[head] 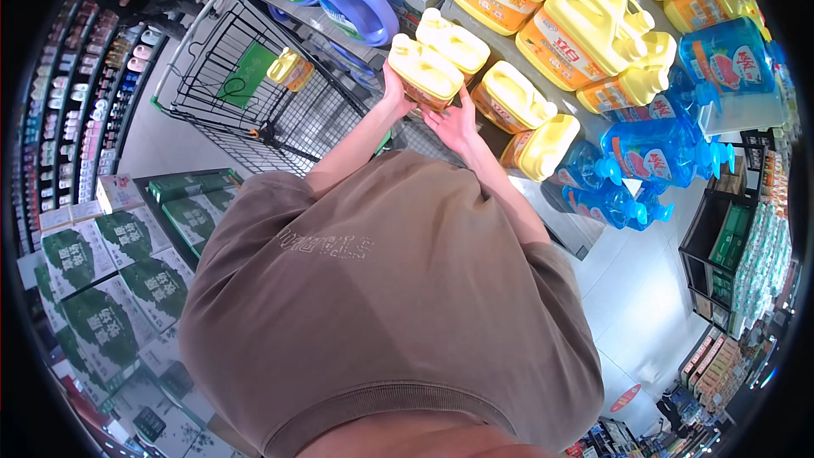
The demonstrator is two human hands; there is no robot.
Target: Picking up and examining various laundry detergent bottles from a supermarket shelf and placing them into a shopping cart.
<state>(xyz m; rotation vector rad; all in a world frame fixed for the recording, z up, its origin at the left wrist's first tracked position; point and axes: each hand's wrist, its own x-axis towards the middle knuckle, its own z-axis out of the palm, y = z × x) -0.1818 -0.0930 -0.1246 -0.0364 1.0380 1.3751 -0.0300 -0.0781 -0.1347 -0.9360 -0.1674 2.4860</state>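
Note:
Both my hands are at a yellow plastic jug with an orange label [427,73] on the edge of a store display. My left hand [395,90] grips its left side. My right hand [455,119] is at its lower right, palm up, fingers touching or close to its base. Another yellow jug [455,44] is right behind it. Two more yellow jugs [509,97] [540,147] lie to the right on the display. A similar yellow jug [290,70] is in the wire shopping cart [191,44] at my left.
Large yellow jugs [563,25] and blue pump bottles [655,149] fill the display at the right. Purple detergent bottles [356,0] stand at the upper left of it. Stacked green and white cartons [102,318] are at my left. A person [137,3] is beyond the cart.

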